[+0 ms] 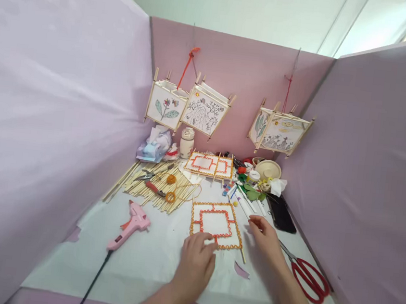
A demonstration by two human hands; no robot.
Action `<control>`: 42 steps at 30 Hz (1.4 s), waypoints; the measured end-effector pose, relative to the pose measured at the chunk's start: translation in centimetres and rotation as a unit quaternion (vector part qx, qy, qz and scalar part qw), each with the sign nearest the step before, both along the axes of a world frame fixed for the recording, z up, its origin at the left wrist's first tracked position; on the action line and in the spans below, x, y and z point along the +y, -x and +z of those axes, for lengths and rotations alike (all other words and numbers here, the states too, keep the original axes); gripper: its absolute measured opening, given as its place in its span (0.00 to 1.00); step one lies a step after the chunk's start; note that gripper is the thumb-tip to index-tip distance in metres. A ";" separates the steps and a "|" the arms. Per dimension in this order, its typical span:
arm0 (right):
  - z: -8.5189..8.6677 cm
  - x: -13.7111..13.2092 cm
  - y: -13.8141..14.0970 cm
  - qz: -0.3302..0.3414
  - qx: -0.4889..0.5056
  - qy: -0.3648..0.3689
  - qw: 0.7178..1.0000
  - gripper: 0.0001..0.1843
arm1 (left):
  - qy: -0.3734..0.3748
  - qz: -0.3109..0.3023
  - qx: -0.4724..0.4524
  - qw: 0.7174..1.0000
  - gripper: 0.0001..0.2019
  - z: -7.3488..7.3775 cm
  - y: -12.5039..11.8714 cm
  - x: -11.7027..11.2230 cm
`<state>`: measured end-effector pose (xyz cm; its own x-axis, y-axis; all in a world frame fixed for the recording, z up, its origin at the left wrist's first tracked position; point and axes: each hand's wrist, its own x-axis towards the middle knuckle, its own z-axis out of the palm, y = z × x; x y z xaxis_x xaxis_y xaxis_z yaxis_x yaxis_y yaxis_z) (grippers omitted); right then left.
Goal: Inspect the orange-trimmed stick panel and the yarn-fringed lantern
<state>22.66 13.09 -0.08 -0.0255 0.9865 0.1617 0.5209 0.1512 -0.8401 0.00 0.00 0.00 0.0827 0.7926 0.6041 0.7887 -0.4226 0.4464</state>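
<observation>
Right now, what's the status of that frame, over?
Left hand at frame, near edge. Right hand just off it, grip unclear. Scissors right of both hands.

Smooth plastic glue gun (pixel 139 219), glossy phone (pixel 282 214), matt wooden sticks (pixel 154 185), metal scissors blades (pixel 287 251), square frame (pixel 237 227) edged in looped yarn

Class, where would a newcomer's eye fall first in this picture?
Likely the hanging, stick-framed drawings at the back. Next comes the orange-and-red looped frame in the middle, the left hand at its near edge. The pink glue gun lies left, the red-handled scissors right.
</observation>
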 end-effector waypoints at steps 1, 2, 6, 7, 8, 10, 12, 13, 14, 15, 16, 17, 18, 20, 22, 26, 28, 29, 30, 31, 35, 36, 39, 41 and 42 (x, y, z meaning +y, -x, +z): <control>-0.3 -0.8 -0.1 0.002 0.021 0.009 1.000 0.20 | 0.001 0.020 0.008 1.000 0.15 0.1 0.5 0.1; -0.5 -1.4 0.0 0.006 0.033 0.013 0.999 0.20 | 0.001 0.050 0.013 0.999 0.15 0.1 1.0 0.2; -1.0 -2.8 0.7 0.062 0.009 -0.006 0.998 0.17 | 0.060 0.191 0.017 0.980 0.13 -0.1 3.5 0.2; -0.9 -3.1 0.7 0.074 -0.004 -0.019 0.997 0.16 | 0.073 0.216 0.016 0.974 0.12 -0.2 3.9 0.0; -0.7 -3.5 0.7 0.083 -0.018 -0.033 0.996 0.14 | 0.081 0.234 0.013 0.969 0.12 -0.3 4.1 -0.2; -0.1 -4.3 0.4 0.101 -0.050 -0.051 0.992 0.11 | 0.088 0.247 0.013 0.965 0.12 -0.4 4.3 -0.6; 0.6 -5.1 -0.3 0.153 -0.093 -0.049 0.983 0.08 | 0.091 0.254 0.010 0.963 0.11 -0.3 4.1 -0.8; 0.8 -5.5 -0.6 0.189 -0.119 -0.045 0.974 0.07 | 0.094 0.260 0.007 0.961 0.11 -0.2 4.0 -0.7; 0.9 -5.7 -0.9 0.218 -0.144 -0.041 0.964 0.07 | 0.098 0.268 0.003 0.958 0.11 -0.1 3.9 -0.7; 1.0 -5.9 -1.1 0.237 -0.170 -0.036 0.956 0.06 | 0.103 0.274 0.000 0.956 0.10 0.0 3.8 -0.6; 1.1 -6.0 -1.3 0.248 -0.191 -0.032 0.949 0.05 | 0.110 0.277 -0.001 0.955 0.10 0.1 3.7 -0.5; 1.1 -6.1 -1.3 0.256 -0.209 -0.026 0.944 0.03 | 0.117 0.277 -0.002 0.954 0.10 0.2 3.7 -0.5; 1.2 -6.1 -1.2 0.263 -0.223 -0.018 0.939 0.01 | 0.123 0.277 -0.003 0.953 0.09 0.3 3.7 -0.4; 1.5 -6.2 -0.9 0.285 -0.235 -0.001 0.929 0.04 | 0.133 0.278 -0.003 0.951 0.09 0.4 3.6 -0.4; 1.9 -6.2 -0.7 0.310 -0.233 0.013 0.922 0.09 | 0.135 0.283 -0.002 0.950 0.09 0.5 3.5 -0.5; 2.6 -5.7 -1.1 0.336 -0.154 0.046 0.928 0.09 | 0.130 0.285 -0.003 0.950 0.09 0.6 3.3 -0.6; 2.8 -4.9 -1.8 0.314 -0.075 0.069 0.944 0.09 | 0.129 0.280 -0.006 0.951 0.09 0.7 3.2 -0.6; 2.8 -4.4 -2.2 0.287 -0.037 0.073 0.954 0.10 | 0.129 0.278 -0.007 0.952 0.09 0.7 3.2 -0.6; 2.9 -4.0 -2.6 0.248 -0.011 0.069 0.966 0.11 | 0.129 0.275 -0.008 0.953 0.09 0.8 3.2 -0.6; 3.0 -3.6 -3.0 0.208 0.001 0.058 0.976 0.12 | 0.130 0.272 -0.010 0.953 0.09 0.8 3.2 -0.6; 3.3 -4.1 -4.6 0.129 -0.034 0.022 0.991 0.12 | 0.129 0.251 -0.015 0.959 0.09 0.7 3.5 -0.4; 3.2 -4.7 -4.8 0.143 -0.047 0.024 0.988 0.13 | 0.130 0.246 -0.015 0.960 0.09 0.6 3.6 -0.4; 2.1 -7.1 -4.9 0.167 -0.067 0.038 0.983 0.14 | 0.135 0.237 -0.016 0.962 0.08 0.2 3.9 -0.2; 1.0 -8.7 -4.6 0.144 -0.069 0.037 0.986 0.14 | 0.139 0.239 -0.015 0.961 0.09 0.0 4.0 -0.3; 0.4 -9.3 -4.4 0.127 -0.070 0.033 0.989 0.15 | 0.141 0.241 -0.012 0.960 0.09 0.0 4.0 -0.3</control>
<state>27.08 3.76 0.29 -0.2906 0.9539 0.0748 0.5857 0.2391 -0.7744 -3.99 -0.29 0.00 -0.3461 0.8677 0.3568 0.8507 0.1299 0.5093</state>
